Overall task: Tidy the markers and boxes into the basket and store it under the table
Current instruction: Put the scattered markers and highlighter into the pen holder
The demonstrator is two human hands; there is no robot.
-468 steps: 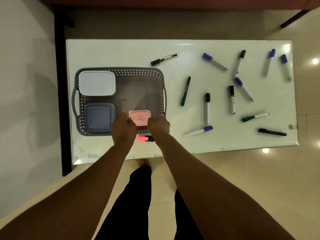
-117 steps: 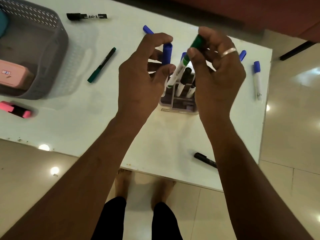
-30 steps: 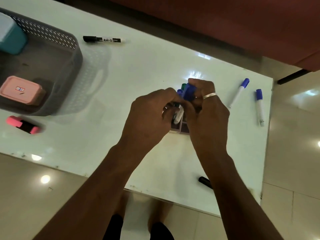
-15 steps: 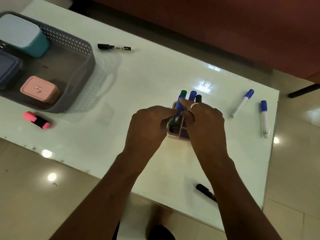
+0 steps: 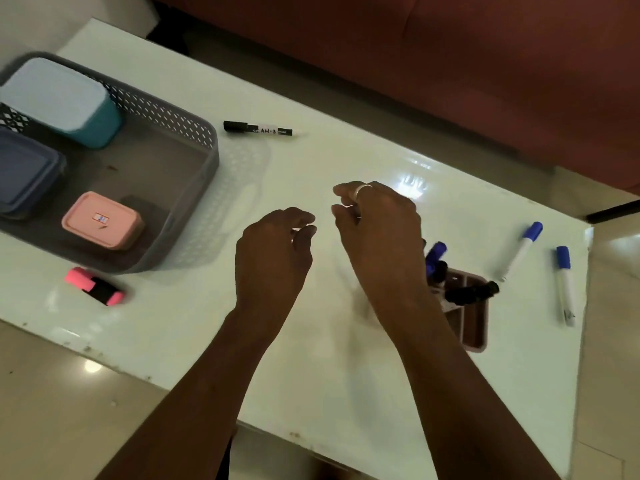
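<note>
Both my hands hover empty over the middle of the white table (image 5: pixel 346 382), fingers loosely curled: my left hand (image 5: pixel 273 251) and my right hand (image 5: pixel 377 230). Behind my right wrist a pink-brown marker holder (image 5: pixel 467 313) holds several blue and black markers (image 5: pixel 437 258). The grey basket (image 5: pixel 194 188) at the left contains a teal box with a white lid (image 5: pixel 62 98), a dark blue box (image 5: pixel 24 174) and a small pink box (image 5: pixel 102 220). Loose on the table lie a black marker (image 5: pixel 258 129), a pink highlighter (image 5: pixel 93 286) and two blue-capped markers (image 5: pixel 519 249) (image 5: pixel 564 285).
A reddish-brown sofa (image 5: pixel 450 64) runs along the far side of the table. Glossy tiled floor (image 5: pixel 52 410) lies below the near edge. The table's right edge is close to the two blue-capped markers.
Both hands have let go of the markers in the holder and moved left, away from it. The view has shifted, so the holder now sits to the right of my right wrist.
</note>
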